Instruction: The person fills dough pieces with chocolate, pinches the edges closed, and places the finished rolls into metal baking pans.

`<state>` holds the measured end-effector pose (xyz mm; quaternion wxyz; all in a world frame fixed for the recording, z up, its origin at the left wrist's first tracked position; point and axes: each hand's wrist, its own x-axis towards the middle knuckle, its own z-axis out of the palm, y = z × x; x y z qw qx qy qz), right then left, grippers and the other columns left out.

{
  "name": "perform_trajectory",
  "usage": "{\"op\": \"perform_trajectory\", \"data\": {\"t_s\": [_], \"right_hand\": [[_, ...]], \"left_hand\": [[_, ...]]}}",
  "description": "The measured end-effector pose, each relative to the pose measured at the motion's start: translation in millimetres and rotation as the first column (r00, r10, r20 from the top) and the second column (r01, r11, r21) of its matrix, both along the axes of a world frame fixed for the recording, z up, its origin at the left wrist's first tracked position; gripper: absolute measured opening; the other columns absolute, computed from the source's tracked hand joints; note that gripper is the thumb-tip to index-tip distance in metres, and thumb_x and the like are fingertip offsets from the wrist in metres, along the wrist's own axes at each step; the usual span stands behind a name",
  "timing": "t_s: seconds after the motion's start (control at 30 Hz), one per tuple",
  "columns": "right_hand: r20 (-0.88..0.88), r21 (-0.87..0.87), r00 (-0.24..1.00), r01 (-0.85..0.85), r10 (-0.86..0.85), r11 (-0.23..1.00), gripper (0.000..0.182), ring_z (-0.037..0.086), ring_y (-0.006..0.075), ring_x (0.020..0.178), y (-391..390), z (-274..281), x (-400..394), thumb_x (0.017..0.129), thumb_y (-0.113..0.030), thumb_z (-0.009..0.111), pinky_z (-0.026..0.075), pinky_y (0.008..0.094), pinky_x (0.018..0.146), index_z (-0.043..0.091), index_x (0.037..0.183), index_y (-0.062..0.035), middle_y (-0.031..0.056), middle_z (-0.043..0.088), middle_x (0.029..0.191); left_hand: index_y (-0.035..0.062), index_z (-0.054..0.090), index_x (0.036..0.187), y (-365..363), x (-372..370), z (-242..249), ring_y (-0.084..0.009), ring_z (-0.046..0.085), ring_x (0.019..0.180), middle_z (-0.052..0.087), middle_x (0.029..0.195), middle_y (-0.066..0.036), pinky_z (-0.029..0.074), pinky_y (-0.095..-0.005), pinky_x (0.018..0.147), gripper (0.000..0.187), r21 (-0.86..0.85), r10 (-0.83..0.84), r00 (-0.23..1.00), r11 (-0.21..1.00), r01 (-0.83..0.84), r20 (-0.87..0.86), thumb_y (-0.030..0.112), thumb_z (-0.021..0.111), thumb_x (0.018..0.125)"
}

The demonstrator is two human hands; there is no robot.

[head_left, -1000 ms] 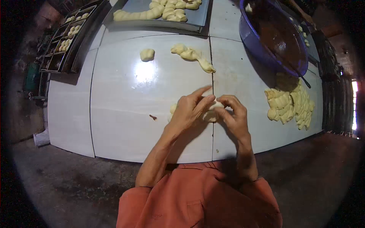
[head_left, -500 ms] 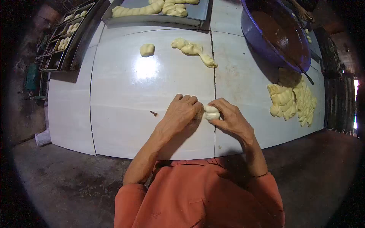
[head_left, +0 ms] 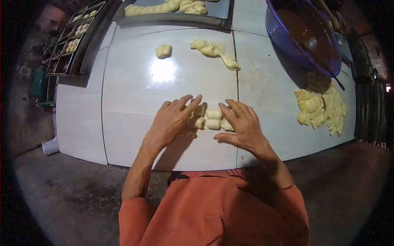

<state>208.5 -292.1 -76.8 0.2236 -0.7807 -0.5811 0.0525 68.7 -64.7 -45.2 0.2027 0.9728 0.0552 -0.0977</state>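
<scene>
Several small pale dough pieces (head_left: 213, 119) lie side by side in two rows on the white table, between my two hands. My left hand (head_left: 173, 118) is at the left end of the rows, its fingers spread and partly over the pieces there. At the right end my right hand (head_left: 243, 125) has its thumb and fingers apart around the last pieces, which it partly hides. A round dough lump (head_left: 163, 51) and a long twisted dough strip (head_left: 215, 53) lie farther up the table.
A metal tray (head_left: 172, 17) of dough stands at the back. Divided pans (head_left: 74, 41) with dough balls are at upper left. A purple tub (head_left: 283, 45) with brown contents is at upper right, above a large dough mass (head_left: 310, 108). Another person's arm shows behind the tub.
My left hand has moved left and opened away from my right hand, uncovering more dough pieces between them. The right hand's fingers have spread. The view has shifted slightly.
</scene>
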Motion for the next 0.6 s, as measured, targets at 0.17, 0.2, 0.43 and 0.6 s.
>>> {"op": "perform_trajectory", "data": {"t_s": [0.17, 0.2, 0.43, 0.6], "right_hand": [[0.209, 0.020, 0.977, -0.034, 0.029, 0.999, 0.084, 0.055, 0.0257, 0.102, 19.0, -36.3, -6.1, 0.082, -0.068, 0.067, 0.046, 0.0431, 0.082, 0.054, 0.141, -0.0100, 0.0127, 0.055, 0.129], [0.210, 0.027, 0.977, -0.046, 0.039, 0.999, 0.084, 0.055, 0.0257, 0.102, 19.4, -40.9, -6.2, 0.082, -0.068, 0.067, 0.046, 0.0431, 0.082, 0.054, 0.141, -0.0100, 0.0127, 0.055, 0.129], [-0.108, 0.035, 0.994, 0.008, -0.004, 0.999, 0.039, 0.064, 0.0309, 0.084, 34.0, -9.7, -12.4, 0.078, -0.023, 0.077, 0.053, 0.0412, 0.070, 0.065, 0.110, -0.0051, 0.0123, 0.066, 0.098], [-0.652, -0.326, 0.678, 0.152, -0.338, 0.933, 0.038, 0.071, 0.0250, 0.086, 51.3, 34.9, -11.1, 0.078, -0.018, 0.075, 0.056, 0.0394, 0.077, 0.065, 0.110, -0.0001, 0.0141, 0.071, 0.097]], "left_hand": [[0.0139, 0.057, 0.132, 2.5, 3.6, -18.0, -0.0318, 0.067, 0.105, 0.062, 0.124, -0.013, 0.057, -0.0414, 0.087, 0.047, -0.106, -0.023, 0.998, 0.994, 0.029, 0.057, 0.009, 0.066, 0.086], [0.0139, 0.057, 0.132, 1.3, 4.9, -16.8, -0.0318, 0.067, 0.105, 0.062, 0.124, -0.013, 0.057, -0.0414, 0.087, 0.047, -0.099, -0.011, 0.998, 0.995, 0.017, 0.058, 0.009, 0.066, 0.086], [0.0031, 0.060, 0.102, -12.8, 19.2, -37.7, -0.0415, 0.068, 0.081, 0.064, 0.097, -0.019, 0.056, -0.0495, 0.071, 0.024, -0.179, 0.020, 0.995, 0.984, -0.002, 0.096, 0.016, 0.067, 0.082], [0.0004, 0.062, 0.103, 8.4, 10.2, -3.0, -0.0401, 0.067, 0.094, 0.066, 0.096, -0.021, 0.053, -0.0492, 0.080, 0.024, -0.382, 0.038, 0.999, 0.924, -0.021, 0.035, 0.014, 0.065, 0.083]]}}
